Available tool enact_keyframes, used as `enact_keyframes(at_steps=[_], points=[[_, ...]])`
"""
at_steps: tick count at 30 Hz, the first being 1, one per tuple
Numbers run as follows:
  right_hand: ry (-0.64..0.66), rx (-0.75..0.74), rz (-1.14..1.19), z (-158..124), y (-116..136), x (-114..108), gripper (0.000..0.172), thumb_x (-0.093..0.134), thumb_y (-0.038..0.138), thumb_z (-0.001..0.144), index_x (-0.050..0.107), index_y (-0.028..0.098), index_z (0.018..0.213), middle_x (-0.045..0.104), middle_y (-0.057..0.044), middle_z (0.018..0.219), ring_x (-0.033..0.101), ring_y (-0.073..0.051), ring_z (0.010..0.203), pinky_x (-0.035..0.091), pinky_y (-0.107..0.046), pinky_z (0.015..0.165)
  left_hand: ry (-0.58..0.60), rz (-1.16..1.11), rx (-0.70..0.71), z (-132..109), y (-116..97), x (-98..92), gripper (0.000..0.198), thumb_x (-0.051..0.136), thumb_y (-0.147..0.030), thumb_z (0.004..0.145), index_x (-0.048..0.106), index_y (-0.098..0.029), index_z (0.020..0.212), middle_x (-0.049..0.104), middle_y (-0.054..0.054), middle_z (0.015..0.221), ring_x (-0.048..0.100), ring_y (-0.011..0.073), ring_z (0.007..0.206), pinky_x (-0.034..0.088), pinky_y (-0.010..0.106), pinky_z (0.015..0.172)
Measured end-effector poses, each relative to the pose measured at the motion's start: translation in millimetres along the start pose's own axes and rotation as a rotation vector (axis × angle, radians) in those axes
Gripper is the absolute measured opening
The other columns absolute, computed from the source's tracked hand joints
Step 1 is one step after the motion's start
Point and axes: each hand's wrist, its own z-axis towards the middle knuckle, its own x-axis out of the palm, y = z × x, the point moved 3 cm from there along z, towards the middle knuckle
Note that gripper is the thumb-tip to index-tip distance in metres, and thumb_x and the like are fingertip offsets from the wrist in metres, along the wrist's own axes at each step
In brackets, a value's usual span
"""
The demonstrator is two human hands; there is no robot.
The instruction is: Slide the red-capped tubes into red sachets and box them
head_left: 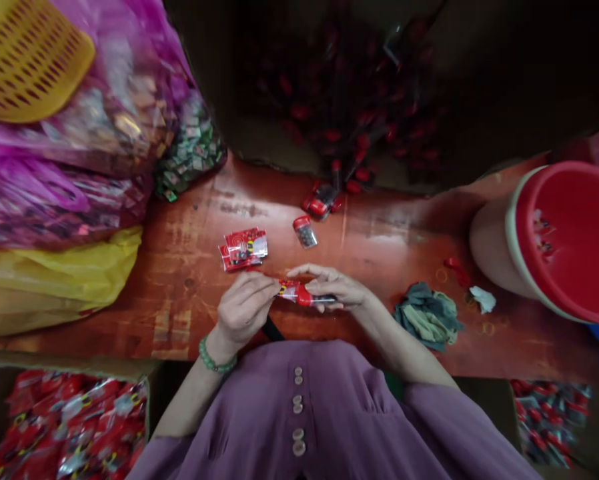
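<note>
My left hand (244,305), with a green bead bracelet on the wrist, pinches one end of a small red packet (292,291). My right hand (335,288) grips a small red-capped vial (313,298) whose cap sits at the packet's mouth. Both hands meet over a worn red-brown table (189,293). Just beyond the left hand lie two red printed packets (243,248). A loose red-capped vial (305,232) lies further back, and a couple more vials (321,203) sit at the table's far edge.
Pink and yellow plastic bags (69,173) full of packets and a yellow basket (24,60) fill the left. A red-lidded tub (564,233) stands right. A crumpled grey-green cloth (427,320) lies by my right arm. Boxes of red packets (64,427) sit below left and right.
</note>
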Motion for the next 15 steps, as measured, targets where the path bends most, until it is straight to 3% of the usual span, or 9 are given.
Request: enact_keyframes(at_steps=[6,10,15], points=[[-0.026,0.041,-0.018,10.3,5.0,-6.3,0.045,0.073,0.044,0.081,0.06,0.015,0.112,0.063,0.008,0.05,0.03,-0.001,0.026,0.015,-0.013,0.028,0.049,-0.03,0.034,-5.7,4.2,8.7,0.026,0.065,-0.003,0.086,0.065,-0.015,0.109,0.076,0.011,0.095,0.07,0.0183,0.09,0.061,0.034,0.082],[-0.055,0.003,-0.051,12.5,5.4,-5.9,0.043,0.073,0.045,0.081,0.061,0.016,0.11,0.063,0.009,0.05,0.032,-0.001,0.027,0.017,-0.013,0.029,0.078,-0.008,0.013,-11.0,8.1,12.7,0.041,0.068,-0.006,0.085,0.061,-0.013,0.124,0.075,0.014,0.103,0.07,0.0213,0.096,0.06,0.037,0.086],[-0.07,-0.007,-0.022,12.8,4.1,-6.4,0.043,0.073,0.043,0.082,0.055,0.018,0.112,0.063,0.009,0.051,0.029,-0.001,0.027,0.016,-0.013,0.029,0.097,-0.003,0.047,-9.8,9.2,19.6,0.039,0.065,0.0,0.083,0.063,-0.013,0.12,0.075,0.014,0.105,0.068,0.022,0.097,0.058,0.038,0.085]])
